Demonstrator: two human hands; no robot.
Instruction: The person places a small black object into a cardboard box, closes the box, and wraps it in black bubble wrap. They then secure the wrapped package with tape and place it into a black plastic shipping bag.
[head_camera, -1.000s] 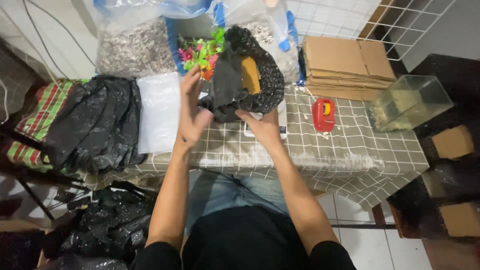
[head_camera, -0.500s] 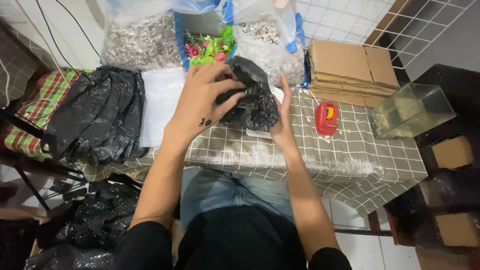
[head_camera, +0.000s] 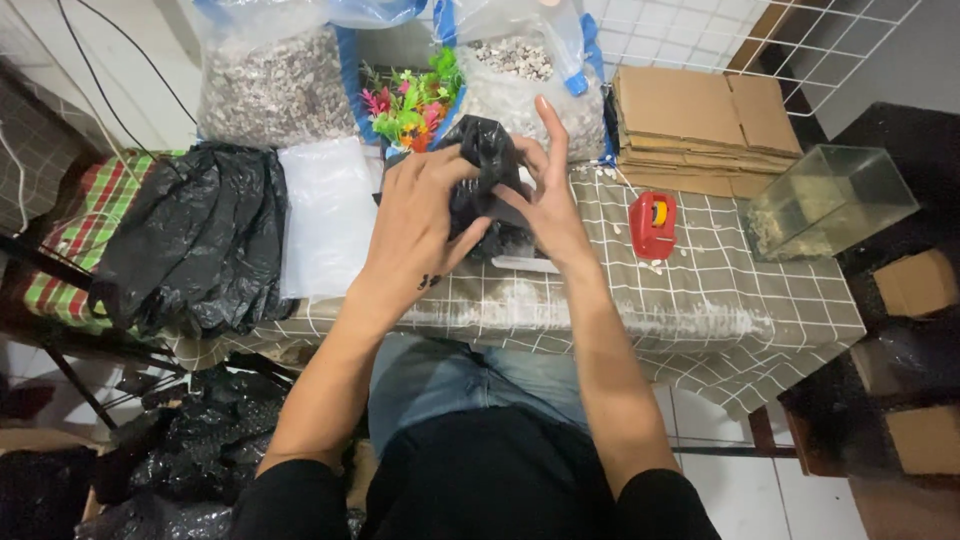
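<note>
A crumpled black plastic bag (head_camera: 487, 180), bunched into a lumpy bundle, is held upright between two bare hands above the middle of a tabletop (head_camera: 700, 290) covered in a grey checked cloth. The bundle's long axis runs roughly up and away from the person, its gathered top pointing toward the far edge of the tabletop. What it holds cannot be made out, and much of its left side is hidden.

The left hand (head_camera: 415, 225) wraps over the bag's left side, its fingers (head_camera: 452, 165) curled around the plastic and grasping it. The right hand (head_camera: 548, 205) presses against the bag's right side with its palm, while its fingers (head_camera: 553, 125) stand straight up, released and spread.

Just right of the bag lies a small red tape dispenser (head_camera: 653, 224). Farther right stands a clear glass tank (head_camera: 828, 200), and behind the dispenser rests a stack of flat brown cardboard (head_camera: 700, 125). Behind the bag sit bright plastic plants (head_camera: 410, 105) and two clear sacks of pale gravel (head_camera: 275, 90), their tops cut off by the frame. Left of the bag lie a flat clear plastic sheet bag (head_camera: 325, 215) and a heap of black plastic bags (head_camera: 190, 240).
</note>
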